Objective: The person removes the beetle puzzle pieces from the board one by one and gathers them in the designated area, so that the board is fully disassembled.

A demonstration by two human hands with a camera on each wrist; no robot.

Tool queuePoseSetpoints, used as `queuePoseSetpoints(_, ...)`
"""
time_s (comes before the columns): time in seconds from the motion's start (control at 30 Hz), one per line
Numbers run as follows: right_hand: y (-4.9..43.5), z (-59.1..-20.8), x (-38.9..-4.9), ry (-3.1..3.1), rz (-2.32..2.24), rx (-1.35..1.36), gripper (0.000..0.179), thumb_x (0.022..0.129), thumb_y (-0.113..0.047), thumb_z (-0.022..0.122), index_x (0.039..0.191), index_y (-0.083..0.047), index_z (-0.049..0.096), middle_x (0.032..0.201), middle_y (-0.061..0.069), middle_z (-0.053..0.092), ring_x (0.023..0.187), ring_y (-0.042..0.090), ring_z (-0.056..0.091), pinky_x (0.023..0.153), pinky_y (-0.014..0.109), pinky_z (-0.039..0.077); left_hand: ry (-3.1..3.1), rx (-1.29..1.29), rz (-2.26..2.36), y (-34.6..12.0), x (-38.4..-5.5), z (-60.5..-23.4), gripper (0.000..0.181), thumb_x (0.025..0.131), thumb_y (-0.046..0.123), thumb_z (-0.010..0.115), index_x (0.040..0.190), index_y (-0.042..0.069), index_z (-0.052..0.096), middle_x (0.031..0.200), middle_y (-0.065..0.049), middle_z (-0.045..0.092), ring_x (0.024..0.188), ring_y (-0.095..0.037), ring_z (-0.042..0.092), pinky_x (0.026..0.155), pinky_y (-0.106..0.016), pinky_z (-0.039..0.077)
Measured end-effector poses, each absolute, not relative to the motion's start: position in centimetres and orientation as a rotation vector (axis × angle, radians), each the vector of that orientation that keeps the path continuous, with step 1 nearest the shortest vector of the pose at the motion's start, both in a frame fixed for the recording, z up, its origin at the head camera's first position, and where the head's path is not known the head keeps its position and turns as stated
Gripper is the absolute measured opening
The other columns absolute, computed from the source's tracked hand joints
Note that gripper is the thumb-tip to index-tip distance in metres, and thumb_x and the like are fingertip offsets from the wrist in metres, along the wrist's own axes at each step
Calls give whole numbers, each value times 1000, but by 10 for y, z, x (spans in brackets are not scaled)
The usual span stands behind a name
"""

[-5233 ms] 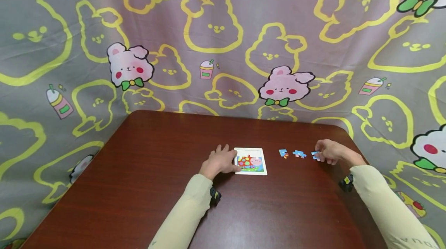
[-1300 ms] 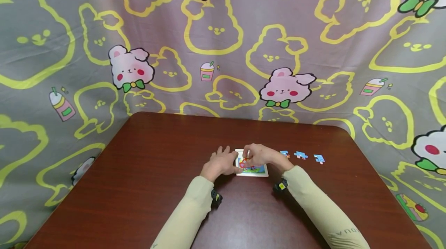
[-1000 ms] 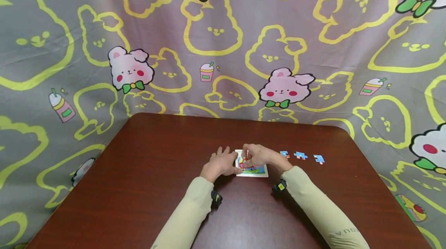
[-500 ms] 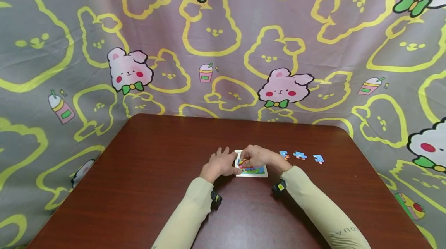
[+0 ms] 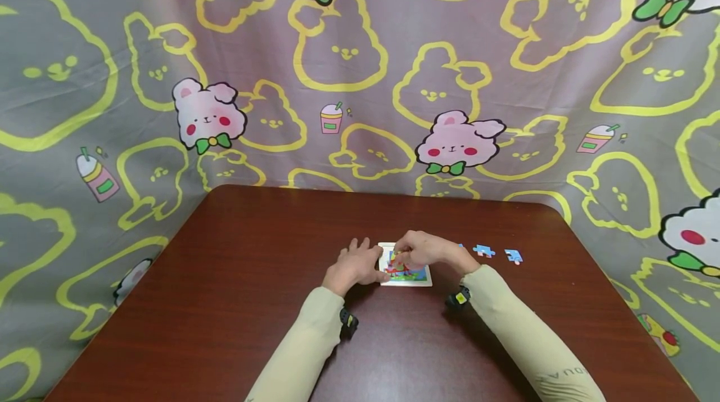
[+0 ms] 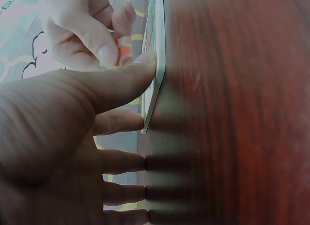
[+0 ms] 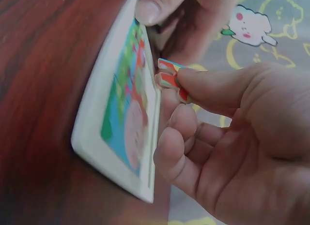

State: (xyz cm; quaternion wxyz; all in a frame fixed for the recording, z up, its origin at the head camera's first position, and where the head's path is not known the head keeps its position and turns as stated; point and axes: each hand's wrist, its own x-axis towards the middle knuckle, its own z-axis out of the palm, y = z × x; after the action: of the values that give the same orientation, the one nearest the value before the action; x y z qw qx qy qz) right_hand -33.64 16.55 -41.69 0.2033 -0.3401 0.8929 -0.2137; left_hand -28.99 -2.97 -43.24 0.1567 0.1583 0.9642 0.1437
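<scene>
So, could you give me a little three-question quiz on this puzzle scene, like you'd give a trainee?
1. Which hand pinches the red-patterned piece?
2. True or false: the left hand touches the white puzzle tray.
3. How many loose pieces lie on the table to the right of the tray?

Key:
1. The right hand.
2. True; its thumb is on the edge.
3. Three, one mostly hidden behind the right arm.
</scene>
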Motion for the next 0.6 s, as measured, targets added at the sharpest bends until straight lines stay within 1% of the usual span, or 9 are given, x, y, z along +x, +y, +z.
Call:
queuePoseSetpoints(0.1, 175, -410, -336, 2470, -655, -902, 15, 96, -6, 57, 85, -4, 67, 64, -1, 49, 48, 7, 39, 48, 22, 33, 2760, 450, 431, -30, -290, -433, 69, 90, 48, 66, 149, 20, 43, 162, -16, 25, 151, -42, 15, 119, -57, 22)
queuePoseSetpoints(0.23, 189, -405, -337, 2454, -704, -822, 11, 96, -11, 62, 88, -6, 67, 69, 8, 56, 47, 11, 45, 46, 23, 40, 2758, 444, 452, -31, -290, -433, 68, 90, 47, 67, 148, 20, 44, 162, -17, 25, 150, -43, 15, 119, -57, 22)
queuePoseSetpoints(0.3, 196, -403, -337, 2461, -712, -795, 10, 95, -14, 64, 87, -8, 66, 70, 8, 56, 48, 12, 47, 47, 24, 41, 2759, 447, 454, -32, -290, -433, 68, 90, 47, 67, 148, 20, 44, 162, -17, 25, 150, -43, 15, 119, -57, 21)
queuePoseSetpoints(0.47, 214, -399, -337, 2487, -721, -730, 10, 93, -13, 66, 84, -11, 62, 68, 0, 53, 51, 14, 49, 47, 27, 43, 2755, 458, 451, -32, -290, -433, 68, 91, 47, 66, 149, 20, 43, 162, -16, 24, 150, -43, 14, 120, -56, 20)
queuePoseSetpoints(0.6, 228, -395, -337, 2498, -708, -701, 10, 92, -13, 69, 85, -10, 61, 71, 0, 56, 53, 15, 51, 51, 34, 49, 2747, 458, 462, -32, -289, -433, 69, 92, 46, 65, 150, 21, 41, 163, -16, 23, 151, -42, 13, 120, -56, 19)
